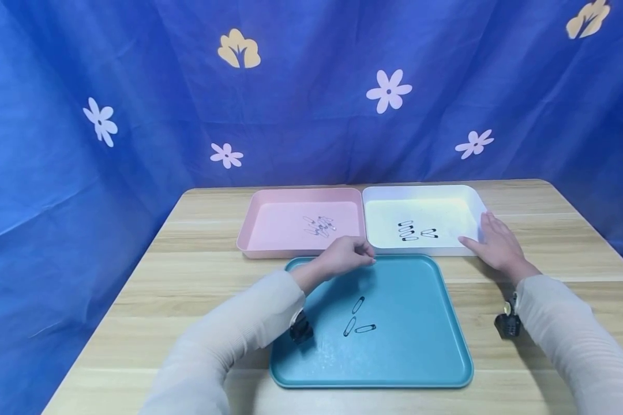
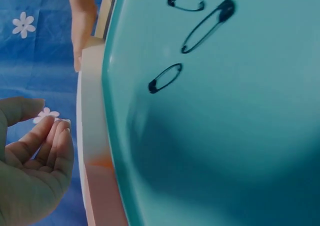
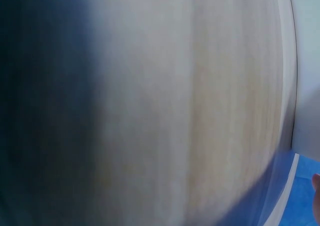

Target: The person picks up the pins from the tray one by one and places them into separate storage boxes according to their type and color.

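My left hand (image 1: 342,256) hovers over the far edge of the teal tray (image 1: 405,351), near the pink tray (image 1: 272,222). Its fingers are loosely bent, and the left wrist view shows a gap between thumb and fingertips with nothing in it. Three black safety pins (image 1: 372,327) lie on the teal tray. Spread at the right side of the white tray (image 1: 426,196), my right hand (image 1: 498,245) touches its rim. Inside that tray lie several black safety pins (image 1: 408,234). Silver safety pins (image 1: 320,226), several in a loose pile, lie in the pink tray.
The pink and white trays stand side by side behind the teal one on a wooden table (image 1: 187,300). A blue curtain (image 1: 301,115) with flower prints hangs at the back. Each sleeve carries a small dark device (image 1: 507,325) at the wrist.
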Action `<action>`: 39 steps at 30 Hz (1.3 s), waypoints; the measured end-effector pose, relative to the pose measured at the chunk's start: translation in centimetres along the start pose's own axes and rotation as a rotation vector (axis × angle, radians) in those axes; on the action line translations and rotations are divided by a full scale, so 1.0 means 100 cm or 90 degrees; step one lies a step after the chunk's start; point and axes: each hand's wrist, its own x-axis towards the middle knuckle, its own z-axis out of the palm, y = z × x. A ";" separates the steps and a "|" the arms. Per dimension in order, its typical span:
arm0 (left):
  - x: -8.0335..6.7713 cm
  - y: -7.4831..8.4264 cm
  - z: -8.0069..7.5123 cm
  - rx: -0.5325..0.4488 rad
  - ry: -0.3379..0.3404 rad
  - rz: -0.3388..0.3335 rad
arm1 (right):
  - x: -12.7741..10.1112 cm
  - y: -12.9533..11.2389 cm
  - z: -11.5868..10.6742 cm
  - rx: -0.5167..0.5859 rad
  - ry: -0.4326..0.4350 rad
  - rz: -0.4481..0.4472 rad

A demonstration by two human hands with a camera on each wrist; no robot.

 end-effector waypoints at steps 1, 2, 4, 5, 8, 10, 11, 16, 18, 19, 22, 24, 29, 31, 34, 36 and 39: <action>-0.002 -0.001 0.000 0.001 0.000 0.002 | 0.000 0.000 0.000 -0.001 0.000 0.001; -0.004 -0.003 0.000 0.001 -0.003 0.003 | 0.000 0.000 0.000 -0.001 -0.001 0.002; -0.007 -0.005 0.001 0.006 -0.008 0.001 | 0.000 0.000 0.000 -0.001 -0.001 0.003; -0.009 -0.006 0.002 0.010 -0.011 0.000 | 0.000 0.000 0.000 0.001 -0.002 0.003; -0.014 -0.011 0.003 0.018 -0.026 -0.003 | 0.000 -0.001 0.000 0.004 -0.003 0.003; -0.017 -0.014 0.004 0.020 -0.038 -0.006 | 0.000 -0.001 0.000 0.005 -0.003 0.003; -0.019 -0.015 0.004 0.014 -0.046 -0.009 | 0.000 -0.002 0.000 0.005 -0.004 0.003; -0.027 -0.022 0.006 -0.001 -0.082 -0.029 | 0.000 -0.001 0.001 0.003 -0.005 0.004; -0.029 -0.025 0.006 0.015 -0.090 -0.031 | 0.000 -0.001 0.001 0.003 -0.004 0.004; -0.030 -0.027 0.007 0.028 -0.093 -0.031 | 0.000 -0.001 0.001 0.004 -0.003 0.004; -0.032 -0.031 0.010 0.066 -0.097 -0.037 | 0.000 -0.001 0.002 0.002 0.000 0.001; -0.033 -0.033 0.012 0.086 -0.097 -0.043 | 0.000 -0.001 0.002 0.001 -0.001 -0.001; -0.035 -0.033 0.016 0.136 -0.089 -0.049 | 0.000 0.000 0.003 0.000 -0.001 0.000; -0.036 -0.032 0.018 0.160 -0.083 -0.041 | 0.000 0.000 0.002 0.002 0.003 0.001; -0.038 -0.031 0.021 0.209 -0.075 -0.026 | 0.000 0.000 0.002 0.003 0.006 0.000; -0.040 -0.029 0.023 0.245 -0.070 -0.019 | 0.000 0.000 0.002 0.004 0.007 0.000; -0.041 -0.028 0.025 0.297 -0.068 0.001 | 0.000 0.000 0.001 0.005 0.008 0.000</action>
